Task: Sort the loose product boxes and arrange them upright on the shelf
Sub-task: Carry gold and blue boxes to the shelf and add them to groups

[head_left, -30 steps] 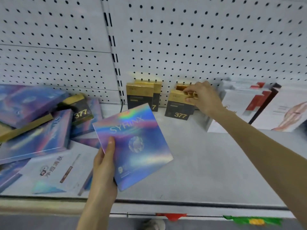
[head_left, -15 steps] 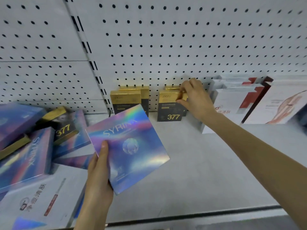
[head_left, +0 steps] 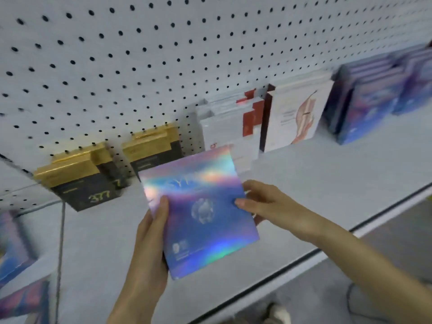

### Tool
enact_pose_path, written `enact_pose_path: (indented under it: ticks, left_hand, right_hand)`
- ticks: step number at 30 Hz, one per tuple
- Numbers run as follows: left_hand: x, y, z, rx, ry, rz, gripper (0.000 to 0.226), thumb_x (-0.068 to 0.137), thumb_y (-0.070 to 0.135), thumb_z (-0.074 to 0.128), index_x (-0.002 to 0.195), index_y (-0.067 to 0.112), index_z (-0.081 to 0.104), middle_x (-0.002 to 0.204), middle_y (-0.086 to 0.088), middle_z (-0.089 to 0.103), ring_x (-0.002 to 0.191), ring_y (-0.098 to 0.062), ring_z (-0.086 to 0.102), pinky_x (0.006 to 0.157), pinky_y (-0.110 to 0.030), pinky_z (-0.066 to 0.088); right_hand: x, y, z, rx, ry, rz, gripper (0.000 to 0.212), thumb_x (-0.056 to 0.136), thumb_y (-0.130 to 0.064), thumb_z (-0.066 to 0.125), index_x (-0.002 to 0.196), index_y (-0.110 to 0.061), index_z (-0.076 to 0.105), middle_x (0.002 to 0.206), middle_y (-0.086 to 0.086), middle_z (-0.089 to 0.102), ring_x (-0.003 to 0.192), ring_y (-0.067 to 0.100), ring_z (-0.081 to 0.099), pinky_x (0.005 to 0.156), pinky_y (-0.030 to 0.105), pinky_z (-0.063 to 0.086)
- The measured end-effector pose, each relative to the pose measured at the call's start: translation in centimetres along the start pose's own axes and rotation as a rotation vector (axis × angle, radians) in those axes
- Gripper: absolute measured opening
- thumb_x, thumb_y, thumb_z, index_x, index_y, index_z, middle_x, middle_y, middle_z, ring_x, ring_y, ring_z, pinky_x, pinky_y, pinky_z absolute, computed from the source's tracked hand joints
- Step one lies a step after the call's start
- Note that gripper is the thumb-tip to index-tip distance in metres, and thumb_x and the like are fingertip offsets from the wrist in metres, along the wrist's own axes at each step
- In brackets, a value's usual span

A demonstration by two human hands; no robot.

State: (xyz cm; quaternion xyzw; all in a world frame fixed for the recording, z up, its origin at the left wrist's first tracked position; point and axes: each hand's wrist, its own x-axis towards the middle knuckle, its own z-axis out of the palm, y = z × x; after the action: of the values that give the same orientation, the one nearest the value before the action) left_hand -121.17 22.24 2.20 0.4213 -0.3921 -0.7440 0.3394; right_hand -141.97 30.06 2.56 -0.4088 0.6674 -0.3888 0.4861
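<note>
1. Behind the held box, two groups of gold-and-black boxes (head_left: pixel 77 178) stand upright against the pegboard (head_left: pixel 163 54). The left group shows "377" on its dark front. The lower part of the right group is covered by the held box.
2. To the right stand white boxes with red marks (head_left: pixel 224 127), packed in a row. Next comes a white box with a pink drawing (head_left: pixel 299 115), and then rows of blue-violet boxes (head_left: pixel 369 101), all upright. At the left edge, loose blue boxes (head_left: pixel 14 253) lie blurred.
3. The shelf (head_left: pixel 315 183) is flat, pale grey and matte, with a dark strip along its front edge. The pegboard is white with regular round holes. The gold tops look glossy, like foil.
4. The holographic box (head_left: pixel 201 211) is thin and square. A rainbow sheen lies over blue and violet, with a pale round emblem in the middle and small print near one lower corner (the lettering at the top is lost in the glare).
5. The box is held tilted above the front middle of the shelf, in front of the gold-and-black boxes.
6. The left hand (head_left: pixel 149 249) grips its lower left edge, with the thumb flat on the front and the fingers hidden behind. The right hand (head_left: pixel 264 206) holds the right edge, with the thumb on the front and the fingers (head_left: pixel 254 187) curled at the side.
</note>
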Motion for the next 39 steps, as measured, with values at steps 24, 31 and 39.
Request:
enact_pose_path:
  ticks: [24,31,39]
  left_hand:
    - [-1.3,-19.7,44.6,0.933,-0.130,0.397,0.020,0.090,0.027,0.058,0.109,0.035,0.054,0.116,0.019,0.059,0.095,0.001,0.061,0.077,-0.008,0.044]
    - [4.0,-21.3,52.9,1.063,-0.082,0.545,0.033,0.093,0.032,0.054,0.124,0.038,0.047,0.126,0.013,0.052,0.106,-0.006,0.059,0.091,-0.030,0.050]
    - [14.5,-25.1,62.3,1.199,-0.062,0.655,0.064,0.097,0.031,0.047,0.149,0.035,0.010,0.155,0.002,0.026,0.140,-0.015,0.030,0.105,-0.026,0.035]
  right_hand:
    - [-17.9,20.8,-50.0,0.021,0.563,-0.119,0.040,0.069,-0.059,0.074,0.095,-0.030,0.064,0.084,0.013,0.069,0.073,0.021,0.058,0.066,0.043,0.052]
    - [-11.5,22.0,-58.5,0.034,0.469,-0.138,0.015,0.091,-0.004,0.060,0.099,-0.016,0.062,0.077,0.001,0.072,0.069,0.016,0.064,0.059,0.024,0.053]
    - [-3.4,21.8,-68.0,-0.001,0.440,-0.118,0.008,0.090,-0.009,0.063,0.097,-0.014,0.061,0.082,0.017,0.057,0.080,0.022,0.052,0.072,0.040,0.044]
